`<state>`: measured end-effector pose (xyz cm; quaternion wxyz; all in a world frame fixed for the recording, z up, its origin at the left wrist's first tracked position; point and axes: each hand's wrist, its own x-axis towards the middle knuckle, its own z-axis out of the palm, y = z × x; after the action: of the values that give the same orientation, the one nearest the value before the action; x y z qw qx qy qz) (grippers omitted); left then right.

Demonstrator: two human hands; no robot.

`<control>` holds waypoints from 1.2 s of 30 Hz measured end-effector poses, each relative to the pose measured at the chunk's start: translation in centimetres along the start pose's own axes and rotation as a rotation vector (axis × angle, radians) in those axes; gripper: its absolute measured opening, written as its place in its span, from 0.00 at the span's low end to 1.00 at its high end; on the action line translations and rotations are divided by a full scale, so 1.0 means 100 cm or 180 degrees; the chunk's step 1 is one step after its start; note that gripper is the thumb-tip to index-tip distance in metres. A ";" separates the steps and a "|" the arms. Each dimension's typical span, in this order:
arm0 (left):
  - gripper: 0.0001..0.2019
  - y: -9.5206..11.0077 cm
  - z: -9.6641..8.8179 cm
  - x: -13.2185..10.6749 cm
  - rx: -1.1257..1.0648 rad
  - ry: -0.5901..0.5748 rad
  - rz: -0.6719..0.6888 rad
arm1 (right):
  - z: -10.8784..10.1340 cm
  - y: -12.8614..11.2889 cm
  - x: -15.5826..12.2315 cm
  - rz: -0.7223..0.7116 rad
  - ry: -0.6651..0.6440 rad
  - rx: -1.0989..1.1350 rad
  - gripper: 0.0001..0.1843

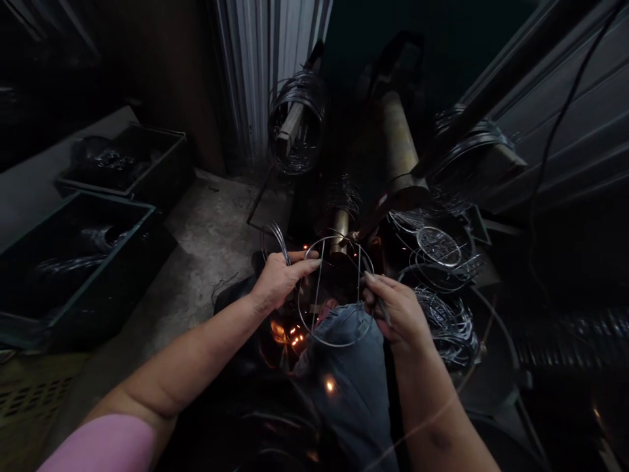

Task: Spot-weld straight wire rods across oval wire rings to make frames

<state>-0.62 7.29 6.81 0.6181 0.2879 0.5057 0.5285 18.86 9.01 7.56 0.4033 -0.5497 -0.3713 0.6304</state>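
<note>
My left hand point(280, 278) grips a small bundle of curved steel wires point(275, 239), its fingertips against the left of a round wire ring point(339, 238). Straight wire rods point(318, 288) cross the ring. My right hand point(396, 311) pinches the ring's right side and a short wire end. Behind the ring stands a brass welding electrode point(340, 229), with orange sparks point(293, 334) glowing below it. My jeans-clad leg point(344, 373) lies under the ring.
Stacked wire racks point(438, 246) and loose wire frames point(447, 324) lie to the right. A wire coil point(297, 121) hangs ahead beside a corrugated metal wall point(246, 65). Dark crates point(122, 160) holding wire stand left on a concrete floor point(206, 249).
</note>
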 end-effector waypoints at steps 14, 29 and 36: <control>0.13 -0.003 0.028 0.014 0.0594 -0.0346 -0.0133 | -0.021 0.020 -0.021 -0.0037 0.0308 0.0582 0.14; 0.11 0.007 0.053 0.045 0.0591 -0.0451 -0.0028 | -0.038 -0.003 -0.006 0.0008 0.0309 0.0754 0.14; 0.16 0.002 0.036 0.026 0.0302 -0.0408 -0.0101 | -0.033 -0.004 -0.007 -0.0294 0.0686 0.0638 0.18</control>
<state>2.49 10.46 7.37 0.6432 0.3422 0.4940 0.4746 22.21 8.62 7.83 0.5222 -0.5535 -0.2860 0.5824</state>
